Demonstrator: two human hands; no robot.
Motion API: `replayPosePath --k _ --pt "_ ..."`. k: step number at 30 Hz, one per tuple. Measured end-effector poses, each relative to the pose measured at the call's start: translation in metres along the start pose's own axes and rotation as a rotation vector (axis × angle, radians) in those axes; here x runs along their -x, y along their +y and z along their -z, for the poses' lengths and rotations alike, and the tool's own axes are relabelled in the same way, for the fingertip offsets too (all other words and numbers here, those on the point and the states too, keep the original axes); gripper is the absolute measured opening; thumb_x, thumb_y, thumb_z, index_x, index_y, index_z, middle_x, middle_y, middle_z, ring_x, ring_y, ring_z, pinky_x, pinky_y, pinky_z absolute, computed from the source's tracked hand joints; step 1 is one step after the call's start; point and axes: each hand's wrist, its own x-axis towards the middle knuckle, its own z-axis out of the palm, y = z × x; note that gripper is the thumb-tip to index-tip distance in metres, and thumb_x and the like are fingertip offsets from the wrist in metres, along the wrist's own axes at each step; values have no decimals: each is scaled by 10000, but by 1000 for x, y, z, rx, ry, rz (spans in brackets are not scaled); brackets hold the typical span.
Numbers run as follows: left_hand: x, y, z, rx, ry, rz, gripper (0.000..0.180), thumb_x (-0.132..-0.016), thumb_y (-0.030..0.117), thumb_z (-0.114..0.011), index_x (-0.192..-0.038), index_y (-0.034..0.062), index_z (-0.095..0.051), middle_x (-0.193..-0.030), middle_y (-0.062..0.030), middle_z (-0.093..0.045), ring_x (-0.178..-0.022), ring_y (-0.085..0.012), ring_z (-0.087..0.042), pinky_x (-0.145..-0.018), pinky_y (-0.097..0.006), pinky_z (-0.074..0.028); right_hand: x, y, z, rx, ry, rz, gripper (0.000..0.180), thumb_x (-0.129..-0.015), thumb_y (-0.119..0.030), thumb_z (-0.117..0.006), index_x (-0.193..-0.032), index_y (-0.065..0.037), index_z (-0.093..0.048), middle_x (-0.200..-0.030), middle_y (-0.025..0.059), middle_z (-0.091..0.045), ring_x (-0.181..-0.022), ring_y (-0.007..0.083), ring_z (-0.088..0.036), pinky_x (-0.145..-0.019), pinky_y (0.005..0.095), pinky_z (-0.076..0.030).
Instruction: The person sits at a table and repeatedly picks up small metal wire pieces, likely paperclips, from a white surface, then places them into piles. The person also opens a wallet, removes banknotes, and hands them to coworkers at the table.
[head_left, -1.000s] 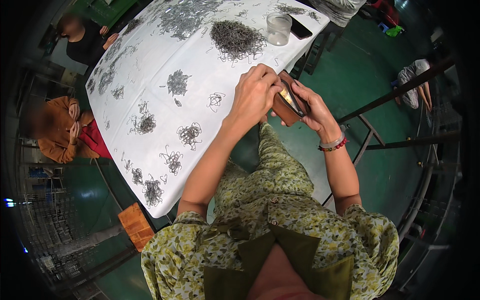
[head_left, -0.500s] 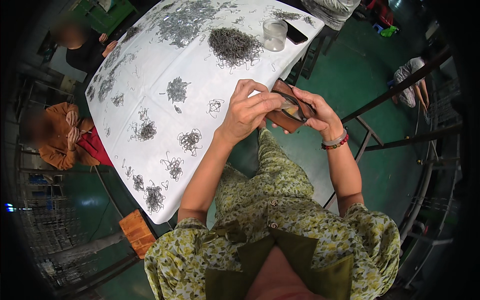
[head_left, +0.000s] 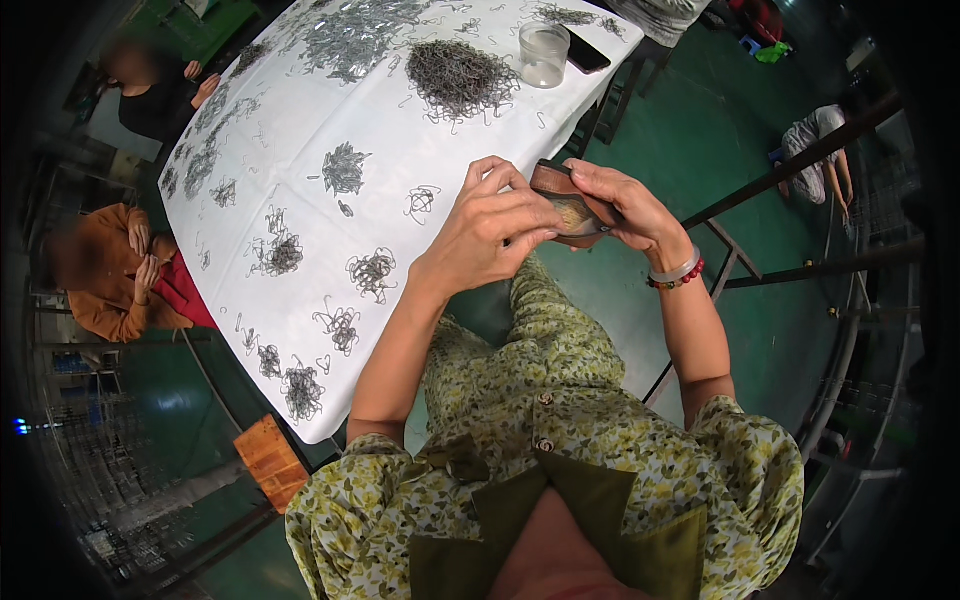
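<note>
Grasping a brown pouch (head_left: 558,181): right hand (head_left: 636,206) — left hand (head_left: 483,228) (grip unclear) partly covers it; hook pile (head_left: 460,80), clear cup (head_left: 543,56) beyond.

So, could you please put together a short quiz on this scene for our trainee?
1. Multiple choice: what does the right hand hold?
A) a pair of scissors
B) a brown pouch
C) a paintbrush

2. True or false: a clear cup stands next to a black phone on the white-covered table.

3. Short answer: which part of the brown pouch is the left hand at?

Key:
1. B.
2. True.
3. Its open mouth; whether the left hand pinches anything there cannot be told.
</note>
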Motion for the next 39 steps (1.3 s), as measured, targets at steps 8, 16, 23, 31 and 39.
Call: replayPosePath --k 8,16,23,31,39 --pt "-3 0 7 -175 -90 -96 217 -613 56 -678 -819 126 -682 -818 49 -626 -816 -204 -494 -862 -400 -357 -5 -15 0 167 -107 72 291 -939 -326 -499 -996 -43 -538 -782 -33 -486 -647 26 -417 -563 177 -359" --pt "12 -10 -13 -369 2 76 150 -798 172 -641 -934 117 -670 -816 17 -601 -772 -185 -505 -831 -386 -338 -15 11 0 -152 21 -98 320 -932 -296 -498 -1108 -28 -513 -1011 44 -574 -889 118 -591 -742 287 -541" --pt "31 -20 -28 -434 -5 249 202 -795 209 -645 -957 96 -691 -729 -11 -608 -716 -182 -524 -780 -350 -350 -24 51 -1 -210 77 -128 330 -941 -293 -446 -1104 -12 -508 -1011 113 -606 -877 184 -645 -682 330 -593" --pt "-9 8 -22 -379 -72 461 155 -788 153 -630 -914 91 -696 -687 -118 -620 -631 -301 -586 -613 -400 -447 -7 9 -10 -21 89 -120 418 -944 -340 -377 -1201 -27 -483 -976 96 -614 -728 163 -641 -509 290 -541" --pt "-26 38 -41 -566 -310 373 217 -731 155 -667 -946 150 -696 -985 -50 -589 -918 -237 -530 -802 -379 -409 31 44 -4 -290 159 -68 470 -968 -390 -328 -1314 -72 -315 -1020 102 -572 -763 185 -660 -530 316 -595"
